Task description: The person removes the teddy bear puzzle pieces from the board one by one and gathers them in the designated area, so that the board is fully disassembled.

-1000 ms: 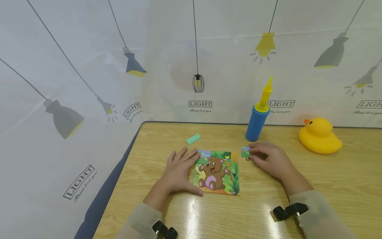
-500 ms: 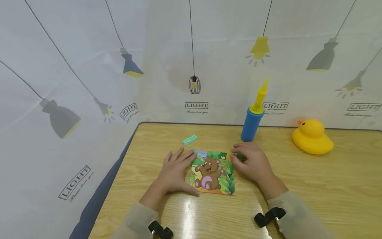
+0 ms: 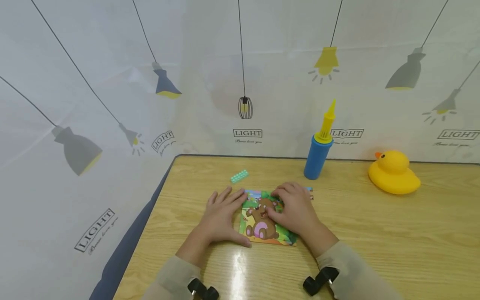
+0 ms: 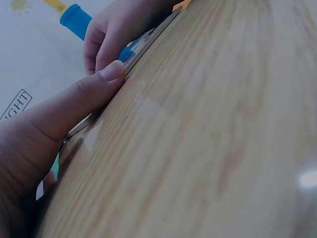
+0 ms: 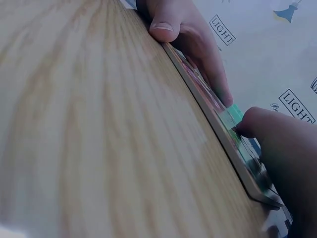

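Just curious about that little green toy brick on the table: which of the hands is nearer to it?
The left hand. It rests just in front of the green brick, at the puzzle's left edge. The right hand lies farther right, on the puzzle.

The only readable word is "LIGHT", printed in a black frame again and again on the pale sheet patterned with hanging lamps (image 3: 210, 75) behind the wooden table. It stands at 12 o'clock, at 1 o'clock beside the pump, at 3 o'clock at the edge, and slanted at 10 and 8 o'clock. A cursive line beneath each is too small to read. Both wrist views catch the same word.
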### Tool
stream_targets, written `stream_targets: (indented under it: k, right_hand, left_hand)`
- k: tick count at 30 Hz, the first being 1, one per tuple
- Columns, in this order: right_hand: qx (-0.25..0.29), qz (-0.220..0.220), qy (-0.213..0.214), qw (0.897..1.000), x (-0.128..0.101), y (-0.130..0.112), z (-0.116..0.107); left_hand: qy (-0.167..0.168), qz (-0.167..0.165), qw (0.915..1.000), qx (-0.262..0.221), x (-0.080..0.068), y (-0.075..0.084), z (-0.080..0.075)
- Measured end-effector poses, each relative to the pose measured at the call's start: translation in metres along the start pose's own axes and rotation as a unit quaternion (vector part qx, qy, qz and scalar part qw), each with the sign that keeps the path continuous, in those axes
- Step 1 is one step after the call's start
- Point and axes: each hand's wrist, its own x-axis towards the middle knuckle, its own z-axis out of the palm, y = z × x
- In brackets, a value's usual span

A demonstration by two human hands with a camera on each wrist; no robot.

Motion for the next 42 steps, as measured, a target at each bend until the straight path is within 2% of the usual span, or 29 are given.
stream_targets:
  k: [5, 14, 20, 30, 42]
  right_hand:
    - [-0.012, 0.045, -0.014, 0.999, -0.002, -0.004, -0.002]
    - [-0.014, 0.050, -0.024, 0.998, -0.002, -0.008, -0.007]
    - [-0.013, 0.057, -0.048, 0.997, -0.003, -0.013, -0.011]
    - [0.036, 0.096, -0.127, 0.987, 0.002, -0.011, -0.013]
    - [0.086, 0.106, -0.171, 0.976, 0.007, -0.005, -0.017]
  left_hand:
    - [-0.003, -0.002, 1.0000, -0.004, 0.000, 0.000, 0.001]
    - [-0.004, -0.005, 1.0000, 0.002, 0.001, 0.000, 0.001]
    - [-0.005, -0.004, 1.0000, -0.003, 0.000, 0.001, 0.000]
    - [-0.005, -0.003, 1.0000, 0.000, 0.001, -0.001, 0.002]
    - [-0.008, -0.002, 0.9999, -0.007, 0.000, 0.001, 0.000]
